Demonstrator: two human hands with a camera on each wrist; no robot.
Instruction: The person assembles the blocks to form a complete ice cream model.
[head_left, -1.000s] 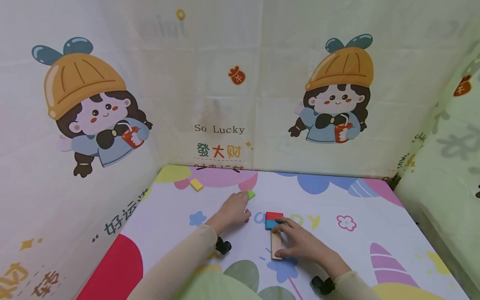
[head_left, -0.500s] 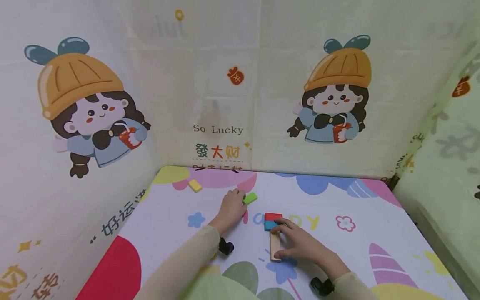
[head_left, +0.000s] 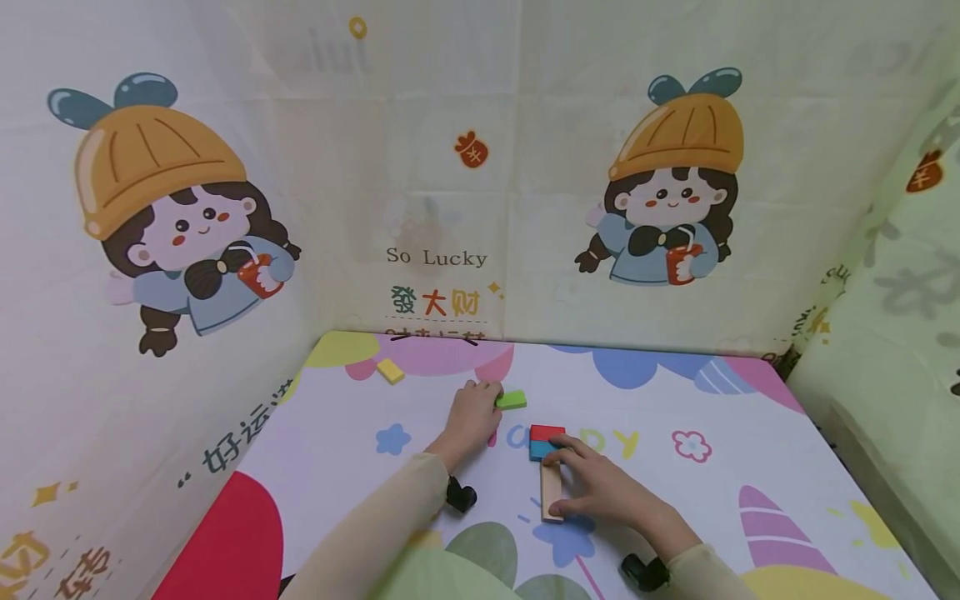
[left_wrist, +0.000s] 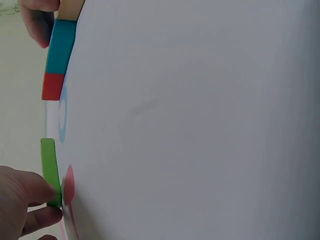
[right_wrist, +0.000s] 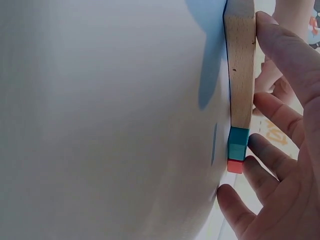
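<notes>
A light green block (head_left: 513,400) lies flat at the middle of the table, its left end pinched between thumb and fingers of my left hand (head_left: 471,415). In the left wrist view the thumb covers part of this green block (left_wrist: 49,160). To its right, a red block (head_left: 547,432), a blue block (head_left: 540,451) and a long plain wooden block (head_left: 551,490) touch in a row. My right hand (head_left: 603,483) spreads along that row: the thumb touches the wooden block near its front end, and the fingertips rest by the blue and wooden blocks.
A yellow block (head_left: 390,371) lies alone toward the back left of the printed tabletop (head_left: 637,533). Cloth walls (head_left: 525,208) with cartoon prints stand behind and at both sides. Each wrist carries a small black camera (head_left: 643,572).
My left hand has drawn the green block toward the right and slightly nearer, turning it more level with the row. The right hand and the row beneath it stay put.
</notes>
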